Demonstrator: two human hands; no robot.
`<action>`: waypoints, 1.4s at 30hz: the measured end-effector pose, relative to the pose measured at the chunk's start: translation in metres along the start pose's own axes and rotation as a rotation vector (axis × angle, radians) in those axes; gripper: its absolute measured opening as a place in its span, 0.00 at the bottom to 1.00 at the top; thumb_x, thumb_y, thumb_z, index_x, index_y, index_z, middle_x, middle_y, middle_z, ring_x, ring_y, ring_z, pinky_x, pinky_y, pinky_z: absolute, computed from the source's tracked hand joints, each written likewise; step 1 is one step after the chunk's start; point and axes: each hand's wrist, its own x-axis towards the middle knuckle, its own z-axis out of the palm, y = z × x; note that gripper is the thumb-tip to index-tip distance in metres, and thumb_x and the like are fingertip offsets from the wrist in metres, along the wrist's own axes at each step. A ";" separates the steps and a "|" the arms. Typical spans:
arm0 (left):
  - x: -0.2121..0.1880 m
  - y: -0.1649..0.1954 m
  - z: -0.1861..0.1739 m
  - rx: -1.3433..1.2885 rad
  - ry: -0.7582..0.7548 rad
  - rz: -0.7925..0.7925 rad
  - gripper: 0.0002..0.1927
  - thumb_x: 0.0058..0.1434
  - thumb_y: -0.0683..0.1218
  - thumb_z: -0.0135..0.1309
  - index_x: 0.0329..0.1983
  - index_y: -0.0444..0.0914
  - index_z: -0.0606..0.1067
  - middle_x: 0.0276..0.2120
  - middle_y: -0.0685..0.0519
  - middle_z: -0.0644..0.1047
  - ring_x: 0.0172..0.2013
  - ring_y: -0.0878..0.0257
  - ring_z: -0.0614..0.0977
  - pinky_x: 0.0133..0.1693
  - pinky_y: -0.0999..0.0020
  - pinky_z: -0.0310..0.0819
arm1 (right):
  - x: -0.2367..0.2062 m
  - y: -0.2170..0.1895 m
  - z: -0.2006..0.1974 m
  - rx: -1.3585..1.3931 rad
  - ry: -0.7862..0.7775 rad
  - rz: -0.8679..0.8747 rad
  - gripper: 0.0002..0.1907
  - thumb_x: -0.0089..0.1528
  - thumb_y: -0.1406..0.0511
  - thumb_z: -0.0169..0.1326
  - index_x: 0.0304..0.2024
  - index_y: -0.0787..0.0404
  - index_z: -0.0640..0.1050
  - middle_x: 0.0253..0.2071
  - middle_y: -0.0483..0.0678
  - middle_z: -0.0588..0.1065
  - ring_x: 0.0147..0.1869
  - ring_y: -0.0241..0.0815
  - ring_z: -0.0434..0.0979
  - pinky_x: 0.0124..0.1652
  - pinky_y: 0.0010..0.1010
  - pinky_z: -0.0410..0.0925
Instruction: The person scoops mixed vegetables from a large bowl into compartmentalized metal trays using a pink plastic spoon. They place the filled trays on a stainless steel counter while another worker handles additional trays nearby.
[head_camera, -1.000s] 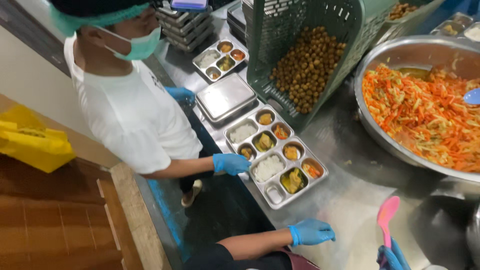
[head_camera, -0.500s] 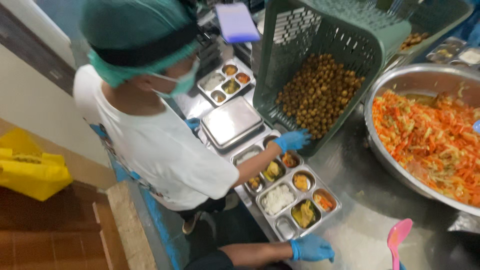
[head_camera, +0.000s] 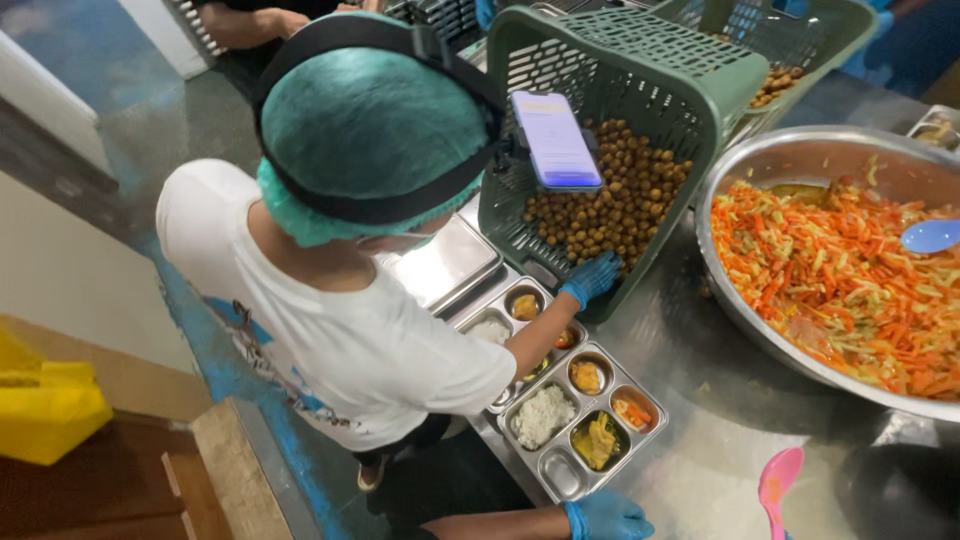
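Steel compartment tray (head_camera: 562, 474), filled, stiff, slick and spill-prone, sits on the wet tabletop (head_camera: 720, 400) just beside the gloved left grip (head_camera: 605, 518), closure untellable; best lifted level by its rims; right grip unseen below the pink spoon (head_camera: 778, 482).

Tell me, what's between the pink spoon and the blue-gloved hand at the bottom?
Only bare, shiny steel counter lies between the left hand and the pink spoon, seen in the head view.

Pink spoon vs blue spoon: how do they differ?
The pink spoon sits low over the bare counter, clear of food; the blue spoon rests in the steel bowl on the orange salad. The pink spoon shows some handle; the blue spoon shows only its head. Both look plastic.
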 end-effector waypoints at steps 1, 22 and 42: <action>0.001 -0.003 -0.001 0.006 -0.010 0.023 0.26 0.71 0.61 0.47 0.47 0.35 0.80 0.43 0.38 0.81 0.45 0.46 0.82 0.52 0.54 0.74 | 0.001 -0.002 0.004 -0.010 0.008 -0.006 0.21 0.67 0.72 0.51 0.62 0.72 0.73 0.48 0.57 0.78 0.42 0.41 0.76 0.44 0.28 0.68; 0.021 0.035 0.164 -0.104 0.006 -0.092 0.27 0.73 0.62 0.45 0.30 0.36 0.73 0.25 0.46 0.75 0.26 0.58 0.76 0.32 0.57 0.73 | -0.084 0.117 -0.146 0.449 -0.088 -0.121 0.23 0.66 0.72 0.51 0.64 0.74 0.73 0.46 0.53 0.77 0.43 0.38 0.74 0.45 0.26 0.65; 0.035 0.053 0.193 0.041 0.330 0.211 0.17 0.69 0.54 0.52 0.32 0.36 0.77 0.25 0.46 0.74 0.25 0.62 0.75 0.32 0.60 0.72 | -0.090 0.103 -0.169 0.536 -0.160 0.077 0.24 0.64 0.68 0.53 0.63 0.70 0.75 0.44 0.46 0.78 0.44 0.35 0.73 0.46 0.26 0.65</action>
